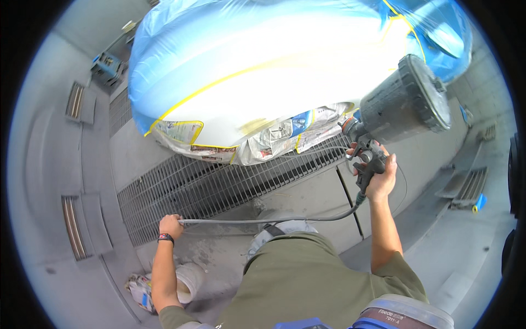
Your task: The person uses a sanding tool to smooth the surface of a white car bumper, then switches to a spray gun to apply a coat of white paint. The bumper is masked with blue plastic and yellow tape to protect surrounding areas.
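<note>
My right hand is wrapped round the handle of a spray gun, which carries a large dark cup on top. A grey air hose runs from the gun's handle across in front of my body. Out to the left, my left hand is closed on that hose, holding it away from me. Beyond the gun stands a car with a white bare panel, wrapped in blue plastic film and edged with yellow tape. Masking newspaper covers its lower part.
A metal floor grating runs between me and the car. At lower left are a white bucket and a crumpled bag. A blue device stands at far left. On the right lies a blue tape roll.
</note>
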### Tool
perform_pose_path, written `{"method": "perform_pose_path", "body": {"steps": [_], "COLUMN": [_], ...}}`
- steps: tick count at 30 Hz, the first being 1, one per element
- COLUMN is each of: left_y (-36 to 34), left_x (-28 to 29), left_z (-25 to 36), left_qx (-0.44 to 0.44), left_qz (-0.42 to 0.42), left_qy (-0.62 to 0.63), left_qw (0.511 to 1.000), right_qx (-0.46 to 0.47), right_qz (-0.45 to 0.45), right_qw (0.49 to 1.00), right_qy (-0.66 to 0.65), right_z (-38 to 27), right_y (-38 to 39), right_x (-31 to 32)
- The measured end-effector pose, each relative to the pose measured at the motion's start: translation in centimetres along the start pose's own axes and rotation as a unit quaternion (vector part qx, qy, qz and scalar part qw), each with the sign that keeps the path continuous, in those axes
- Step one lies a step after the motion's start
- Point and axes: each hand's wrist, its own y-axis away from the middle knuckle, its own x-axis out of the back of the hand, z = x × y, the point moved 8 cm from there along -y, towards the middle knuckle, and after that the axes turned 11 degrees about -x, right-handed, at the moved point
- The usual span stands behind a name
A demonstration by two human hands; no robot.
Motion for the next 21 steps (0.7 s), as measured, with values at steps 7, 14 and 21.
{"method": "perform_pose_path", "body": {"steps": [7,14,21], "left_y": [-5.6,-14.6,-16.5], "left_x": [3.5,7.1,10.4], "left_z": [-8.2,-15.4,-25.3], "left_qx": [-0.144,-0.248,-0.303], "left_qz": [-0.027,-0.013,0.001], "left_qy": [-0.078,-0.093,-0.145], "left_qw": [0.986,0.964,0.942], "right_qx": [0.011,0.039,0.015], "right_qz": [0.112,0.222,0.335], "right_qw": [0.993,0.974,0.942], "right_qy": [-0.027,-0.006,-0.021], "right_z": [6.0,7.6,10.1], "right_y": [3.0,11.6,19.1], "right_x": [-6.7,-13.9,-21.5]}}
